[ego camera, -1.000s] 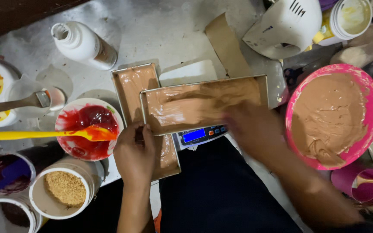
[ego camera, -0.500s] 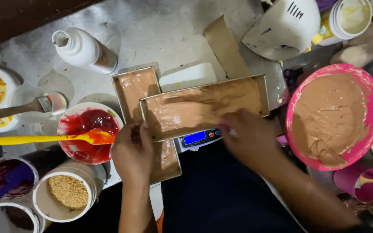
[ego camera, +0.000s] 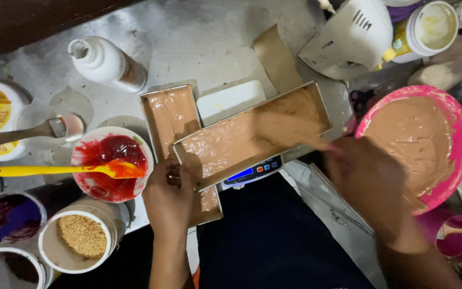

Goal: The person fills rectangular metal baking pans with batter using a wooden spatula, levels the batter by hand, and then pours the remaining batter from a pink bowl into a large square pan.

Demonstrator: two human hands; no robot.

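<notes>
Your bare arms and hands

Your left hand [ego camera: 169, 200] and right hand [ego camera: 367, 179] wear no gloves or sleeves; dark navy clothing [ego camera: 274, 241] covers your lap.

One head camera looks straight down, close, over the table [ego camera: 209, 48] edge (the person's lap fills the bottom); no second view.

Left hand [ego camera: 169, 200] fingers curled in a grip, right hand [ego camera: 367, 184] blurred, knuckles up.

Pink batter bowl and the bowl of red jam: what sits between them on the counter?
In the head view, two batter-filled loaf pans: one on the scale, the other beside the red jam bowl. The pink bowl lies right.
</notes>
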